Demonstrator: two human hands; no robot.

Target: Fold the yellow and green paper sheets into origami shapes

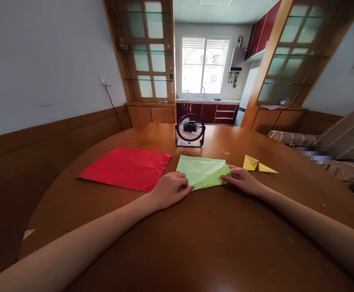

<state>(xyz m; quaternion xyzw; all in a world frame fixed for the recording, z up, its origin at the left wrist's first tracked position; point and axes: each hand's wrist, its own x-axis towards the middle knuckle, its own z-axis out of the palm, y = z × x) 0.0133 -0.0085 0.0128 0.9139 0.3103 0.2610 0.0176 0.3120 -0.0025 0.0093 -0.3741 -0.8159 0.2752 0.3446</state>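
Note:
A light green sheet of paper [199,167] with crease lines lies on the table. Its near right part is folded over, showing a brighter green face. My left hand [172,188] rests at the paper's near left corner, fingers curled and thumb stretched along the lower edge. At the right side, my right hand [242,178] pinches the folded edge between thumb and fingers, some of which are hidden behind the paper. A creased red sheet of paper [125,167] lies flat to the left, its near right corner close to my left hand. Beyond my right hand stands a small folded yellow paper piece [251,163].
A small dark fan [190,129] stands on the round wooden table [201,243], behind the papers. To the right is a striped sofa [347,134]. Wooden cabinets [151,113] and a kitchen with a window [205,65] lie beyond the table.

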